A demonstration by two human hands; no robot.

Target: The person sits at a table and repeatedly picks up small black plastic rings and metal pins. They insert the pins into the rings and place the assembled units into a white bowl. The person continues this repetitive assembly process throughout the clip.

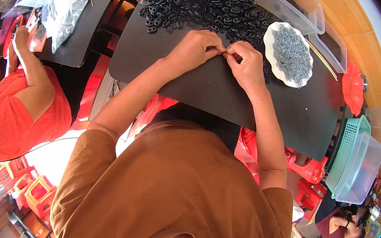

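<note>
Head view shows a dark counter (195,83) with rounded corners, its bare near part directly under the person's forearms. Across its far side spreads a heap of black oval pieces (196,4) with holes through them, its near edge loose and close beyond the knuckles. A clear bin (304,19) stands at the far right of the heap. Nearer, to the right, sits a white dish (268,50) with a wavy rim, filled with small metal pieces (291,55).

Between dish and heap, just over the counter, the left hand (204,47) and right hand (244,62) come together, thumb and fingertips of each pinched closed, the two pinches meeting tip to tip. What they grip is too small and hidden to tell.

For work this fine, both forearms would do well to stay steady, with one pinch firm and the other doing the delicate turning or pressing. Lining up the small parts before any force is applied should spare slips. Keeping low over bare counter seems wise, since a dropped piece would then be easy to find.
</note>
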